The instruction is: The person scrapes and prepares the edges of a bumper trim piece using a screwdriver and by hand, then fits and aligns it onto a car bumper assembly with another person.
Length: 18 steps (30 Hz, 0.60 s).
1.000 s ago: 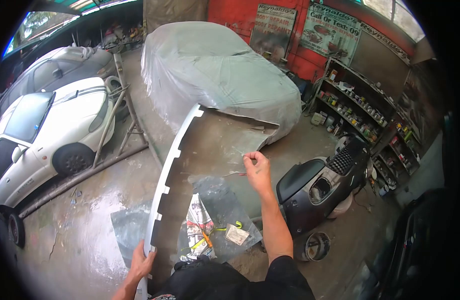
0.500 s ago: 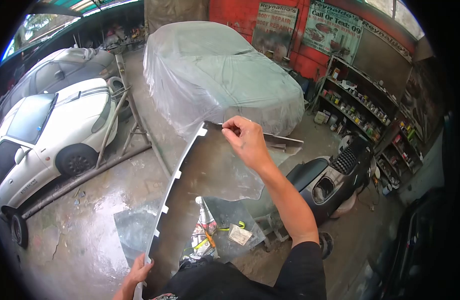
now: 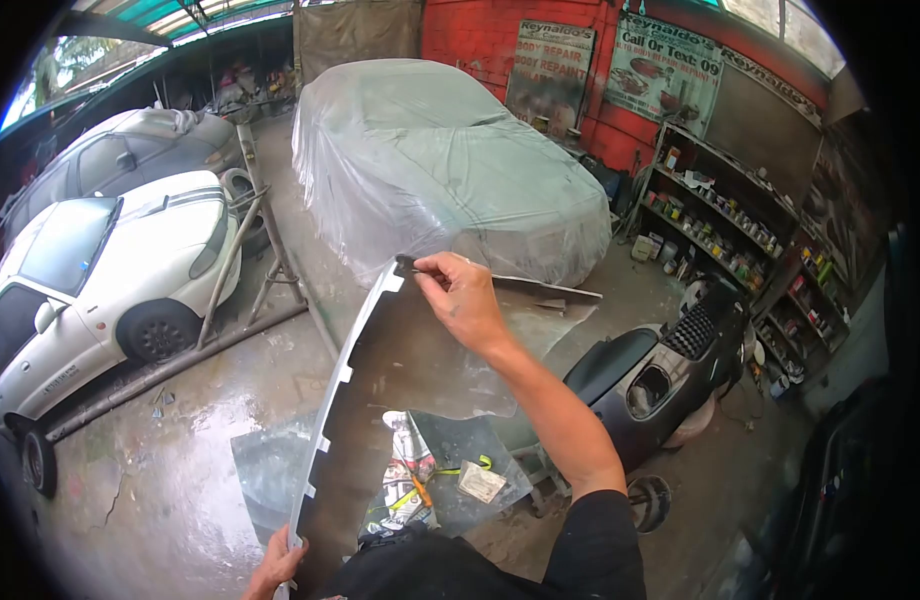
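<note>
From here I can't tell whether the right hand (image 3: 462, 305) pinches anything; any piece there is too small. The left hand (image 3: 276, 565) has some fingers hidden by the long panel (image 3: 344, 375), whose near end is cut off. Cloudy sheeting (image 3: 525, 195) veils the car beneath. A black sleeve (image 3: 598, 545) blocks part of a bucket (image 3: 668, 500). Labels on the shelf cans (image 3: 708, 230) are too tiny to read.
</note>
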{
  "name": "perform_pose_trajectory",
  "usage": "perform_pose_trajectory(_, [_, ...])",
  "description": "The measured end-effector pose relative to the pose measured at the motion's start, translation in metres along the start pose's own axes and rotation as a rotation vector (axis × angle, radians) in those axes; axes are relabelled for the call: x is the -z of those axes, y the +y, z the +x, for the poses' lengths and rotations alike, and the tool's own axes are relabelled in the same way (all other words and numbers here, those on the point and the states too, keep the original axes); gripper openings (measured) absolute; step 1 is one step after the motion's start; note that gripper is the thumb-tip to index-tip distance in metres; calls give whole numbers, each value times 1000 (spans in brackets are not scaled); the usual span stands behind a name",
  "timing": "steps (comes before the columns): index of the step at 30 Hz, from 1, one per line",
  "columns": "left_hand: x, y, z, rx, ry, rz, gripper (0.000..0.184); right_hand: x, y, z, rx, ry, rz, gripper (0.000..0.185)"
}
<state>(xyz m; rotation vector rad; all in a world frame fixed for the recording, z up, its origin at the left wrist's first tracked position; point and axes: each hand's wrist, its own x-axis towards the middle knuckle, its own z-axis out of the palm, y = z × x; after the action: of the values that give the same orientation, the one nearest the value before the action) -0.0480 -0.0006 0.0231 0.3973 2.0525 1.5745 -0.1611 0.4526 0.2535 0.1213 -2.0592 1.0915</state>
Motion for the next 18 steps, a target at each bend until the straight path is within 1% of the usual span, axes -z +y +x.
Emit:
perform_pose_trajectory(2, [-2, 6, -1, -13, -8, -29, 31, -1, 0, 1, 2, 9, 38, 15])
perform_pose_trajectory(5, [3, -13, 0, -16, -6, 18, 32, -6, -1, 2, 4, 3, 62, 15])
perform_pose_trajectory(8, [-2, -1, -3, -4, -3, 72, 21, -8, 2, 3, 43, 2, 40, 15])
perform_pose_trajectory(11, [-1, -14, -3, 48, 27, 39, 21, -8, 3, 4, 51, 1, 34, 14])
perform_pose_trajectory(14, [-1, -12, -3, 29, 32, 69, 22, -6, -1, 6, 34, -5, 21, 13])
perform_pose_trajectory(17, [5, -29, -3, 31, 21, 93, 25, -5, -3, 10, 61, -28, -19, 12])
perform_pose_trajectory(18, [1, -17, -5, 9, 18, 58, 27, -3, -2, 11, 70, -35, -40, 13])
